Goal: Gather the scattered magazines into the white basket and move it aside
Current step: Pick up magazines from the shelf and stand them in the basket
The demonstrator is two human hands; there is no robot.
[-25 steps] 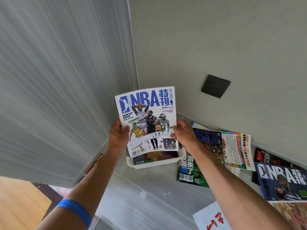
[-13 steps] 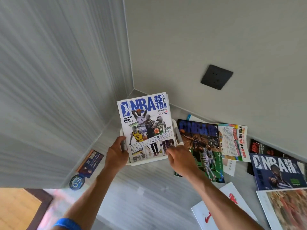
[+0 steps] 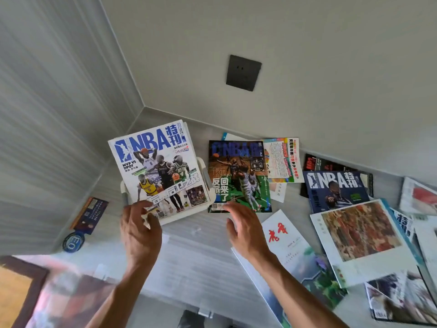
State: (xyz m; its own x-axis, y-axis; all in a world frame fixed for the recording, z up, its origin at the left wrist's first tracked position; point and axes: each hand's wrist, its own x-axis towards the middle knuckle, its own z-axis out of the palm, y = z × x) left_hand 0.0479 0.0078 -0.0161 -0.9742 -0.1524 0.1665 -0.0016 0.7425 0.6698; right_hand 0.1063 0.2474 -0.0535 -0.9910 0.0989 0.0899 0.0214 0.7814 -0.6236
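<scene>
Bare fingers [image 3: 139, 207] of the left hand [image 3: 139, 235] lay spread, touching the white NBA magazine [image 3: 158, 169] in the white basket [image 3: 203, 162]; the right hand [image 3: 246, 230] hovered empty, fingers apart. Squaring that cover inside the rim looked wise before reaching right for the green magazine [image 3: 238, 178] just beside it.

Two bare forearms, no sleeves visible; left grip [image 3: 139, 230], right grip [image 3: 246, 230] seemingly ringless.

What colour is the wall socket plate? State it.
Dark grey, nearly black: the wall socket plate, in the head view.
</scene>
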